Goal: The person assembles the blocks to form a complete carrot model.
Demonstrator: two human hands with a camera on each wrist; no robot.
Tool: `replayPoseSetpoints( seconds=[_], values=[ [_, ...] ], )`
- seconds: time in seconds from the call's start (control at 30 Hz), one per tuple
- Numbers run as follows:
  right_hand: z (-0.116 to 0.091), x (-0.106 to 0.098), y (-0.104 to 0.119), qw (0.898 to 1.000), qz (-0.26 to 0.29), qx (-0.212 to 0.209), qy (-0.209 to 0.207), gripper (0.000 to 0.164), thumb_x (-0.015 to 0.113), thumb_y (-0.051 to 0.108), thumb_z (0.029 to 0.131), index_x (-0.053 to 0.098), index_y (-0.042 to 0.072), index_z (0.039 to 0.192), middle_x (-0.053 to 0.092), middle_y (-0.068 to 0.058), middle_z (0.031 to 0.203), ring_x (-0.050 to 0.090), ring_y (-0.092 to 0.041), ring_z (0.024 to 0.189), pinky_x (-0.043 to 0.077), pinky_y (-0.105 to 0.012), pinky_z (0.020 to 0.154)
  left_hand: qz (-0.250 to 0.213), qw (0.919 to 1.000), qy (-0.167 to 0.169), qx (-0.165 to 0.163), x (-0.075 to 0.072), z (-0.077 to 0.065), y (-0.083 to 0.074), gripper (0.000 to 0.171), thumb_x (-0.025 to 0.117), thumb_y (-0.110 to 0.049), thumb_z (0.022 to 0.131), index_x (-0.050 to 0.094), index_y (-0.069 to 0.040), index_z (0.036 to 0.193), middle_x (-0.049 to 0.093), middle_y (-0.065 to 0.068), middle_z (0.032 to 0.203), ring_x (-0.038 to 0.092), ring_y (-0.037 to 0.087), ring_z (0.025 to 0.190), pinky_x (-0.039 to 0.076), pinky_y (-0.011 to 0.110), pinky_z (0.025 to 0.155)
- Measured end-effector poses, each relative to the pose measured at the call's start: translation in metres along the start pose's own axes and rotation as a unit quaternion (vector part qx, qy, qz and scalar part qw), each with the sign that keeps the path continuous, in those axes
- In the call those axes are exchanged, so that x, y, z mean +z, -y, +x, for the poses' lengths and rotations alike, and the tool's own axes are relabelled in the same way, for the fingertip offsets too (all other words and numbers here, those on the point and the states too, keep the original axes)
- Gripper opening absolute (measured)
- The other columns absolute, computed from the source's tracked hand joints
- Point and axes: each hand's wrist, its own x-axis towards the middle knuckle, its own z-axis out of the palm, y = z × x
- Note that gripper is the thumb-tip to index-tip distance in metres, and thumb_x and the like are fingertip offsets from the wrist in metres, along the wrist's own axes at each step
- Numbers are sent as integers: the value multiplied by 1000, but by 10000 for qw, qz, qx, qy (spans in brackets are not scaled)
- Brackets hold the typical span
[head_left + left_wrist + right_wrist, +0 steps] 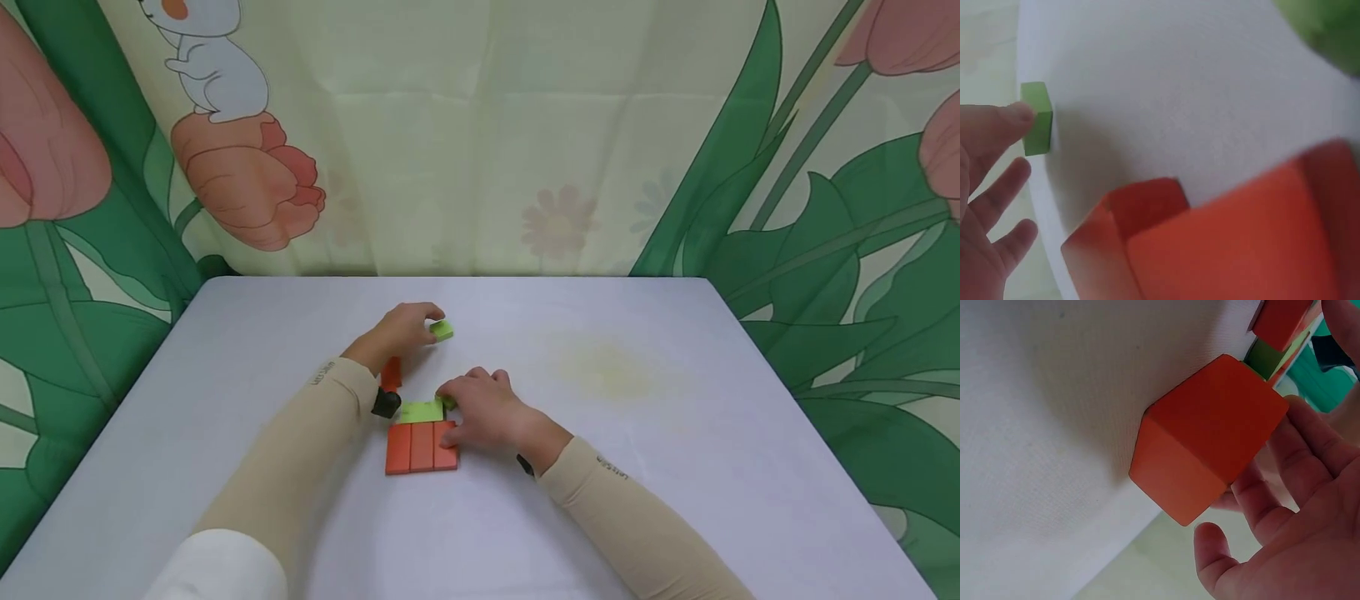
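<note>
In the head view my left hand (397,329) reaches to the back of the table and pinches a small light-green block (442,331) between thumb and index finger. The left wrist view shows the thumb over this green block (1037,119), the other fingers spread. Closer in, my right hand (487,408) lies at the right end of a block group. Its thumb rests by the rightmost of several red-orange blocks (422,447), its index finger at a dark-green block face (448,402). A light-green block (422,412) borders the red row. Loosely bent fingers are beside a red block (1210,431).
Another red block (391,373) stands partly behind the left wrist. It looms large as a red block (1229,237) in the left wrist view. The white table (615,467) ends at a flower-printed curtain (480,142).
</note>
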Motion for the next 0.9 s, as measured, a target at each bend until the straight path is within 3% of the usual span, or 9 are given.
replayPoseSetpoints(
  seconds=[0.13,0.33,0.6,0.77,0.9],
  values=[
    [-1,-1,1,10000,-73,54,25,57,82,42,82,64,19,131,63,7,120,45,-20,122,31,-44,92,9,9999,86,108,7,7,1,44,62,-6,96,58,-9,140,57,12,139,51,29,126,40,43,108],
    [0,0,2,9998,-177,97,39,57,81,43,82,63,20,132,63,6,123,45,-21,123,30,-47,94,243,9997,-23,77,5,-2,2,36,59,-8,97,64,-11,132,62,8,134,51,30,127,37,48,109],
    [-1,-2,1,9998,-177,114,14,57,81,43,82,63,21,132,63,5,124,45,-22,124,28,-51,98,743,9972,-42,1,-1,-13,0,33,68,-18,94,66,-10,126,65,6,122,53,28,116,37,51,103],
    [0,-2,1,9998,-123,123,21,57,82,42,82,63,20,131,63,5,122,46,-22,122,28,-52,97,629,9980,26,111,3,-15,-2,40,68,-18,95,62,-11,133,64,6,128,51,29,121,36,51,105],
    [0,-1,2,9999,-87,107,47,56,82,42,82,63,20,130,63,5,120,46,-21,121,28,-52,97,514,9987,72,-13,5,-18,-3,37,60,-9,95,64,-12,132,63,5,129,50,29,121,36,50,104]
  ],
)
